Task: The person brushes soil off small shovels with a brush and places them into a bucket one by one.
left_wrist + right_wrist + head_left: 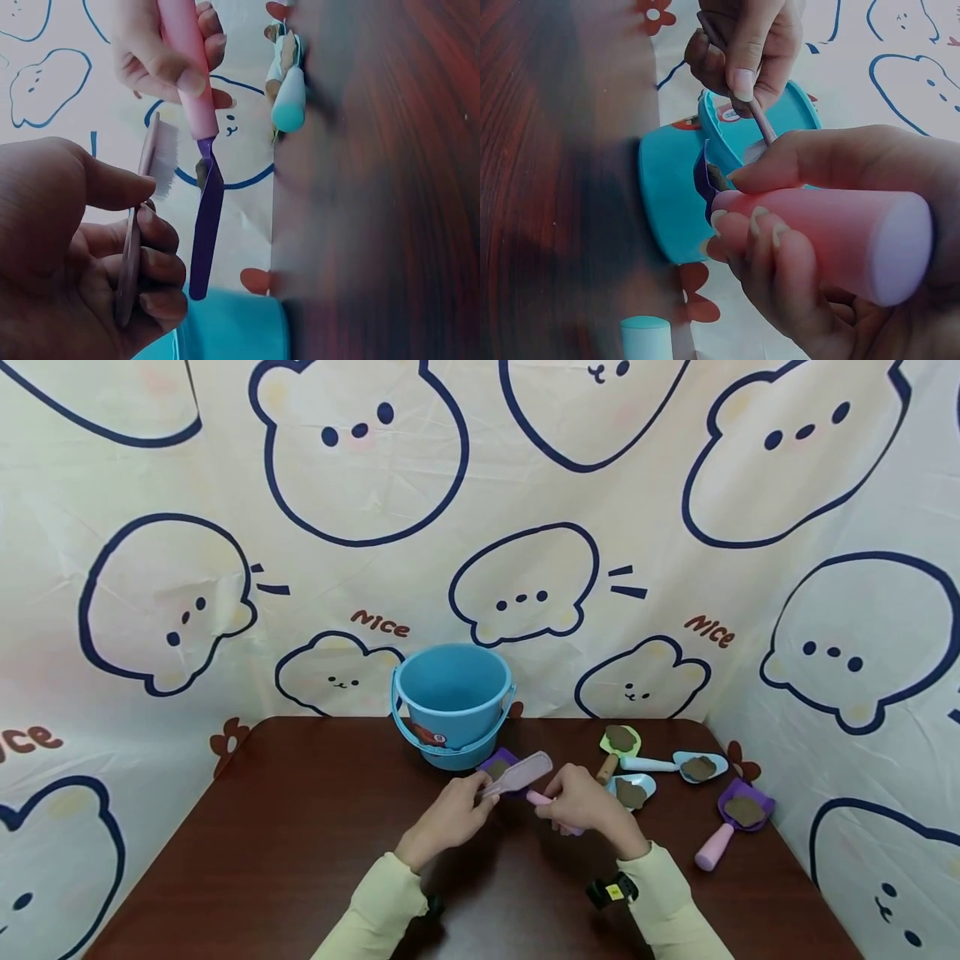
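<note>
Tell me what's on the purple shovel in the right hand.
A brown lump sits on the shovel; in the head view, the brush covers part of both. What's beneath the lump is hidden.

Cartoon-printed backdrop (420, 572) (creased), dark table (300, 827).

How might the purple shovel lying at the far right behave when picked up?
The shovel looks stiff, its scoop seemingly moulded plastic. Its rounded handle might roll in a loose grip. The brown lump on the scoop could slide off if tilted.
</note>
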`<state>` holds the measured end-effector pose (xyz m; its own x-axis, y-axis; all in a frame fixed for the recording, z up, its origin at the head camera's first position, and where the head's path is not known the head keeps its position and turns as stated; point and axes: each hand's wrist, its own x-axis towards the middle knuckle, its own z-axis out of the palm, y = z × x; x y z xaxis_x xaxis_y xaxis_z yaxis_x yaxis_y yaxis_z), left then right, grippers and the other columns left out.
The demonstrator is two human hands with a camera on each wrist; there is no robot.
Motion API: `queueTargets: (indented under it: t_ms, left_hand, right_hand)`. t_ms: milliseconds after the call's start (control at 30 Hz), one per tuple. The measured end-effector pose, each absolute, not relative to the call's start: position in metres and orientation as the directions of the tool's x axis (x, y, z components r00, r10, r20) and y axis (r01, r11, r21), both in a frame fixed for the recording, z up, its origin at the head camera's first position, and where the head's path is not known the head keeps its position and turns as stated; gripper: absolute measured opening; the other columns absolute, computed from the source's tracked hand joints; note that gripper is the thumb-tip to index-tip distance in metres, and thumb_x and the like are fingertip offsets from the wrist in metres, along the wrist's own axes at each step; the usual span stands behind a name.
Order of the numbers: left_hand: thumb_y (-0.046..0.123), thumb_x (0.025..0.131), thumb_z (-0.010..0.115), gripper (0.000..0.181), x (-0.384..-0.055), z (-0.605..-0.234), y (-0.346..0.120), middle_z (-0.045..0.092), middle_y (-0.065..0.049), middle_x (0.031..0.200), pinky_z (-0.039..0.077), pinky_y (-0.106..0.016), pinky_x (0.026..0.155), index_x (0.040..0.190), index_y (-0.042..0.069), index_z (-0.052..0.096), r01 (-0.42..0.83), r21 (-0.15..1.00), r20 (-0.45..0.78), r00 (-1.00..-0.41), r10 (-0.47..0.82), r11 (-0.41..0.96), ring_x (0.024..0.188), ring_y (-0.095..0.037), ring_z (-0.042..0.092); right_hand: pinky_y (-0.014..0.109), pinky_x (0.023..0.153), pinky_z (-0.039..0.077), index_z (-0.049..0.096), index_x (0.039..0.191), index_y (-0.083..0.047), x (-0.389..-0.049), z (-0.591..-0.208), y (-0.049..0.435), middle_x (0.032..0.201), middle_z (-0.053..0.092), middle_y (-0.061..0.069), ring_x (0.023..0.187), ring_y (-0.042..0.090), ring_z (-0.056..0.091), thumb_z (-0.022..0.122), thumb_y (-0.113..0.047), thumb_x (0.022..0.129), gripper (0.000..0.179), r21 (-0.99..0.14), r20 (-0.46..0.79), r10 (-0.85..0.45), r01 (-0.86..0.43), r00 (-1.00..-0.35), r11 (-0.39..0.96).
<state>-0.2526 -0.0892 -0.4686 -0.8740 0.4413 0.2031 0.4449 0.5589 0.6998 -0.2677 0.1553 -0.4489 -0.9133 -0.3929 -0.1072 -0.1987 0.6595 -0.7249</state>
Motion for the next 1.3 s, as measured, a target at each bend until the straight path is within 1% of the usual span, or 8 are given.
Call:
queueTargets:
  t_ms: [200, 333, 467, 567, 733, 933, 1167, 1300]
  left_hand:
    - [0.016, 0.102, 0.059, 0.007, -0.247, -0.470, -0.088, 0.052, 0.002, 0.069, 0.042, -0.025, 0.050, 0.100, 0.010, 0.060, 0.388, 0.731, 0.148, -0.893, 0.425, 0.561, 0.056, -0.009, 0.047]
    - [0.020, 0.102, 0.059, 0.009, -0.245, -0.471, -0.087, 0.053, 0.004, 0.068, 0.042, -0.026, 0.050, 0.099, 0.012, 0.061, 0.359, 0.723, 0.132, -0.910, 0.393, 0.590, 0.056, -0.009, 0.049]
    - [0.023, 0.101, 0.061, 0.011, -0.244, -0.473, -0.085, 0.053, 0.004, 0.067, 0.043, -0.026, 0.051, 0.096, 0.014, 0.062, 0.354, 0.713, 0.149, -0.920, 0.363, 0.605, 0.056, -0.009, 0.049]
    - [0.024, 0.101, 0.062, 0.011, -0.243, -0.475, -0.085, 0.053, 0.004, 0.066, 0.043, -0.026, 0.051, 0.094, 0.014, 0.062, 0.355, 0.714, 0.164, -0.923, 0.348, 0.604, 0.056, -0.008, 0.049]
    - [0.023, 0.100, 0.062, 0.010, -0.242, -0.479, -0.085, 0.054, 0.005, 0.066, 0.043, -0.027, 0.050, 0.096, 0.014, 0.062, 0.346, 0.716, 0.176, -0.930, 0.322, 0.607, 0.055, -0.008, 0.050]
    - [0.023, 0.100, 0.063, 0.010, -0.243, -0.479, -0.085, 0.056, 0.005, 0.067, 0.044, -0.027, 0.050, 0.099, 0.013, 0.064, 0.339, 0.714, 0.183, -0.935, 0.303, 0.613, 0.055, -0.009, 0.051]
    - [0.023, 0.100, 0.063, 0.010, -0.244, -0.479, -0.086, 0.056, 0.005, 0.068, 0.043, -0.027, 0.050, 0.103, 0.013, 0.065, 0.330, 0.697, 0.180, -0.940, 0.291, 0.637, 0.055, -0.009, 0.051]
    - [0.022, 0.100, 0.064, 0.009, -0.245, -0.480, -0.089, 0.054, 0.005, 0.067, 0.041, -0.026, 0.051, 0.100, 0.012, 0.065, 0.349, 0.661, 0.205, -0.935, 0.288, 0.664, 0.056, -0.009, 0.049]
  right_hand:
    - [0.031, 0.049, 0.053, 0.077, 0.082, -0.001, -0.265, -0.445, 0.154, 0.057, 0.063, 0.005, 0.047, 0.017, 0.061, 0.076, -0.022, 0.092, 0.023, -0.721, -0.120, -0.386, -0.187, -0.915, 0.667]
    - [0.031, 0.049, 0.053, 0.077, 0.083, -0.004, -0.262, -0.442, 0.152, 0.058, 0.063, 0.005, 0.047, 0.017, 0.061, 0.077, -0.021, 0.091, 0.019, -0.729, -0.127, -0.392, -0.182, -0.911, 0.660]
    - [0.031, 0.050, 0.054, 0.076, 0.083, -0.004, -0.260, -0.440, 0.151, 0.058, 0.063, 0.005, 0.047, 0.017, 0.062, 0.077, -0.016, 0.090, 0.013, -0.738, -0.125, -0.400, -0.185, -0.908, 0.649]
    - [0.032, 0.050, 0.054, 0.076, 0.083, -0.004, -0.260, -0.439, 0.151, 0.058, 0.063, 0.005, 0.047, 0.017, 0.061, 0.076, -0.018, 0.091, 0.016, -0.731, -0.119, -0.400, -0.192, -0.909, 0.654]
    - [0.032, 0.051, 0.054, 0.077, 0.085, -0.003, -0.259, -0.436, 0.152, 0.058, 0.063, 0.006, 0.047, 0.018, 0.062, 0.077, -0.022, 0.092, 0.020, -0.717, -0.120, -0.399, -0.199, -0.909, 0.669]
    - [0.032, 0.051, 0.055, 0.078, 0.087, -0.004, -0.258, -0.431, 0.156, 0.059, 0.065, 0.005, 0.048, 0.018, 0.063, 0.079, -0.019, 0.089, 0.015, -0.717, -0.117, -0.390, -0.194, -0.913, 0.670]
    - [0.032, 0.053, 0.056, 0.078, 0.096, -0.001, -0.260, -0.428, 0.160, 0.062, 0.065, 0.007, 0.049, 0.018, 0.064, 0.079, -0.015, 0.088, 0.016, -0.731, -0.139, -0.380, -0.164, -0.915, 0.662]
    - [0.032, 0.053, 0.056, 0.078, 0.096, 0.000, -0.262, -0.431, 0.164, 0.062, 0.066, 0.006, 0.050, 0.018, 0.065, 0.078, -0.014, 0.089, 0.015, -0.731, -0.147, -0.399, -0.172, -0.905, 0.661]
